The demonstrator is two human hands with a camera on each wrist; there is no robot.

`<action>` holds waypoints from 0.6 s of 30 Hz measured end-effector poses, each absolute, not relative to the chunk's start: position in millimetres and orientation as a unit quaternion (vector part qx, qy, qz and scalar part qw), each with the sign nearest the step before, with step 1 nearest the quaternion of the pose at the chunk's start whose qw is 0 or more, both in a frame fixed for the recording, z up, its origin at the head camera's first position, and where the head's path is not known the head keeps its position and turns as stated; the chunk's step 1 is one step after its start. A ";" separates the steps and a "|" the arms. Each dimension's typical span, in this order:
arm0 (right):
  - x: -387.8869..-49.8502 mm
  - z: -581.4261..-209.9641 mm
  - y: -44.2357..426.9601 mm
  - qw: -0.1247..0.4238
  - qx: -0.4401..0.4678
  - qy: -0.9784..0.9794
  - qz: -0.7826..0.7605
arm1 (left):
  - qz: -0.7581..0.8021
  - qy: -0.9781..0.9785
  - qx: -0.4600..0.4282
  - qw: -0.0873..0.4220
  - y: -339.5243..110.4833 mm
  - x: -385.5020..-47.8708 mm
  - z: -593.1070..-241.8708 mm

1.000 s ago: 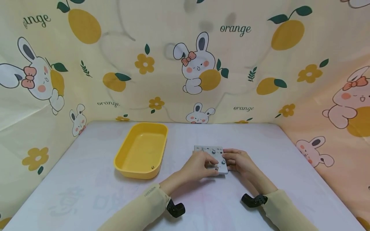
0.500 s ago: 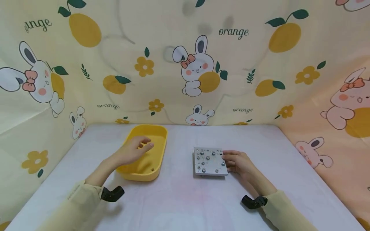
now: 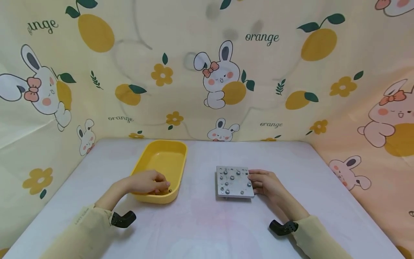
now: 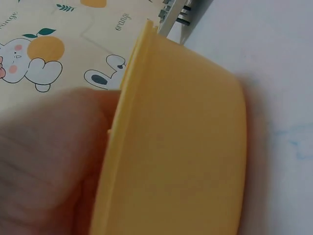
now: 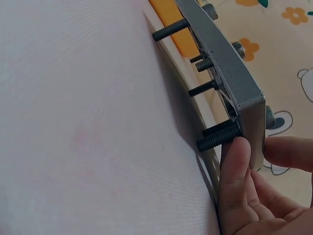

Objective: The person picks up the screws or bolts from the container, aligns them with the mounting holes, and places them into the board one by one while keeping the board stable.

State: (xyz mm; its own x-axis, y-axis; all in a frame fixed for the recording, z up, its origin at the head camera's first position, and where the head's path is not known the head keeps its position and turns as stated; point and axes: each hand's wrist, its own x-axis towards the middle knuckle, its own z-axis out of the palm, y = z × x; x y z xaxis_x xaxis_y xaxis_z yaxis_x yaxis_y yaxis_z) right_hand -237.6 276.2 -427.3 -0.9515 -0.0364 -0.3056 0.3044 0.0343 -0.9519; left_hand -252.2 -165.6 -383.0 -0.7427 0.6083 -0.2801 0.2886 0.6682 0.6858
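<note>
My left hand (image 3: 147,181) reaches down into the yellow tray (image 3: 169,149), its fingers near the front right corner. A tiny brass-coloured piece (image 3: 170,190) shows beside the fingertips; whether they grip anything is hidden, and the tray wall covers them in the left wrist view. My right hand (image 3: 266,181) pinches the right edge of a silver metal plate (image 3: 239,185) with holes and several screws in its top. In the right wrist view, threaded screw shanks (image 5: 217,138) stick out of the plate's underside, and the right hand's fingers (image 5: 235,169) lie along its edge.
A white cloth covers the table (image 3: 200,223). Behind it hangs a printed curtain (image 3: 194,32) with rabbits and oranges, which also closes off both sides. The tray stands left of the plate, with a gap of tabletop between them.
My left hand has left the plate, swung left over the tray and lowered into it toward the front right corner. My right hand stays at the plate's right edge.
</note>
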 end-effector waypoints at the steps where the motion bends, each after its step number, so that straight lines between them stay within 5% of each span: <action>1: -237.7 -427.0 275.7 0.125 0.094 0.708 -0.689 | 0.313 0.875 0.268 0.253 -165.5 -251.4 -384.3; 12: -237.6 -426.2 275.2 0.123 0.096 0.709 -0.687 | 0.211 0.936 0.238 0.148 -171.0 -251.9 -383.2; 18: -237.4 -425.9 275.3 0.125 0.099 0.705 -0.691 | 0.199 0.937 0.203 0.203 -173.7 -252.1 -375.1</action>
State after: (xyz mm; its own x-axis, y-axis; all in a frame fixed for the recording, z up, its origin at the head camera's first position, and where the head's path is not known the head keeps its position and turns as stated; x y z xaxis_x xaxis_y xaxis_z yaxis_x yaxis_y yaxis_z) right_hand -237.4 275.3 -425.9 -0.9495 -0.0334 -0.3121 0.3114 0.0250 -0.9500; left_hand -252.1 -173.7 -375.1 -0.8347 0.4617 -0.3002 0.2999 0.8383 0.4553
